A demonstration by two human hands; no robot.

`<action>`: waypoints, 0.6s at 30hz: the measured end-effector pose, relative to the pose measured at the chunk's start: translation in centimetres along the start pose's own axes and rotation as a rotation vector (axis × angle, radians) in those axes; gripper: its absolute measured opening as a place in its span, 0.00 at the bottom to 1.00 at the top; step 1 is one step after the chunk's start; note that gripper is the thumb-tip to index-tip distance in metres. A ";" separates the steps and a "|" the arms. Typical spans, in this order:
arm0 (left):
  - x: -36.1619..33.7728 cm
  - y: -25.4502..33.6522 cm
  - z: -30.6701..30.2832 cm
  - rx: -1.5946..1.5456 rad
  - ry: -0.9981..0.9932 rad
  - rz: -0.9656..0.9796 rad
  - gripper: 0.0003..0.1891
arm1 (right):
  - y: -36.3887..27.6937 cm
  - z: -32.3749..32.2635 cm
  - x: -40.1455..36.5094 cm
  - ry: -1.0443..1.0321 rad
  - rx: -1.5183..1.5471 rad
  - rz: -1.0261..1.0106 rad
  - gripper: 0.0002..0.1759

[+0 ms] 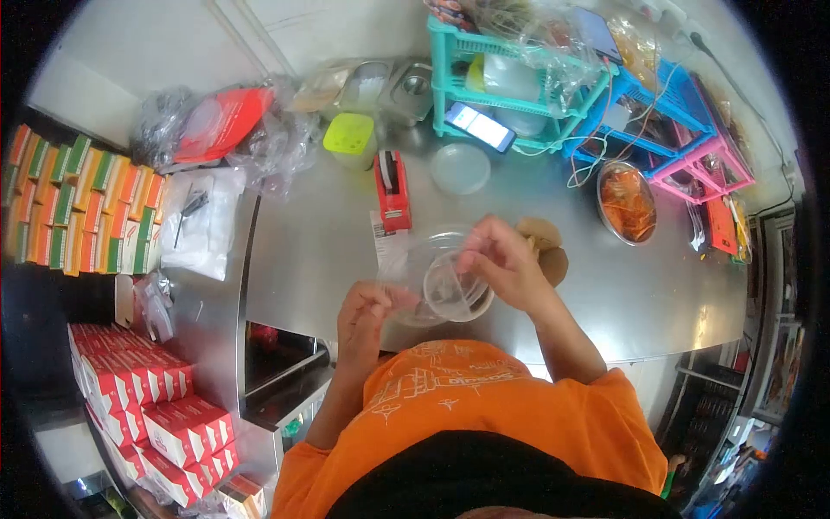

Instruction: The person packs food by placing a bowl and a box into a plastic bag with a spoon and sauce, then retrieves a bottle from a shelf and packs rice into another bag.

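Note:
Above the metal counter, my right hand (499,264) pinches the rim of a small clear plastic cup or lid (451,287). My left hand (372,313) is raised to the left of it, fingers bent together; clear plastic film seems to lie at its fingertips, but what it holds is hard to make out. Below the hands is a larger clear round container (441,242), partly hidden by the small one. Just right of my right hand sits a brown paper item with pale food (546,246). A red tape dispenser (392,192) stands beyond, on the left.
A clear round lid (460,169), a phone (481,127) and a yellow-lidded tub (349,137) are at the back. Teal (441,73) and blue baskets (648,104) stand near a bowl of shredded orange food (628,204). Red and white boxes (186,428) are stacked lower left.

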State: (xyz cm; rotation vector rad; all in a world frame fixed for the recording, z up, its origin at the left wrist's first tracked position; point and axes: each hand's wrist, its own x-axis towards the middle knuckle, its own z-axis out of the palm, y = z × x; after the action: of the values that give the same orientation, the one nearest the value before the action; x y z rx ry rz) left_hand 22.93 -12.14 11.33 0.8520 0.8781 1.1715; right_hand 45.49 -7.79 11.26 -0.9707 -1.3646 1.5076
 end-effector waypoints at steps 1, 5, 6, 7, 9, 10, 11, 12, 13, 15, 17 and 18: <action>0.1 0.0 0.1 -0.001 -0.010 0.002 0.07 | -0.4 0.0 -0.5 0.073 -0.133 -0.151 0.10; 0.1 0.5 -0.3 0.303 -0.082 0.186 0.09 | -3.4 -0.1 -1.8 0.090 -0.453 -0.432 0.09; 0.0 0.6 -0.5 0.493 -0.092 0.223 0.10 | -4.0 0.0 -1.9 0.082 -0.515 -0.510 0.10; 0.1 0.6 -0.5 0.492 -0.094 0.224 0.10 | -4.2 0.1 -2.0 0.072 -0.576 -0.587 0.12; 0.8 0.1 -0.7 0.784 -0.058 0.431 0.12 | -4.0 0.1 -2.3 0.194 -0.446 -0.444 0.13; 1.1 -0.5 -0.7 0.781 -0.061 0.421 0.12 | -3.8 0.0 -2.5 0.313 -0.312 -0.301 0.15; 1.5 -1.3 -0.6 0.762 -0.001 0.320 0.14 | -3.5 -0.6 -2.5 0.314 -0.313 -0.292 0.15; 1.7 -2.5 -0.8 0.743 0.059 0.220 0.16 | -3.3 -1.7 -2.4 0.373 -0.198 -0.289 0.16; 1.8 -4.7 -1.7 0.740 0.059 0.214 0.16 | -3.0 -2.5 -2.7 0.430 -0.083 -0.287 0.17; 2.2 -10.5 -4.4 1.009 -0.024 -0.125 0.19 | -2.4 -3.6 -4.2 0.488 -0.009 -0.163 0.15; 2.1 -14.0 -4.9 0.892 -0.057 -0.169 0.20 | -0.9 -3.3 -5.1 0.545 0.065 -0.046 0.13; 2.1 -14.7 -4.9 0.775 -0.089 -0.209 0.21 | 1.0 -3.0 -5.5 0.563 -0.064 0.018 0.11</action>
State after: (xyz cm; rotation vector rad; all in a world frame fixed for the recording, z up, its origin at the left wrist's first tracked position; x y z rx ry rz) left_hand 24.62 -12.20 -4.27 1.3788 1.3387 0.5870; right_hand 50.04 -12.04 9.98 -1.3272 -0.9985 1.0867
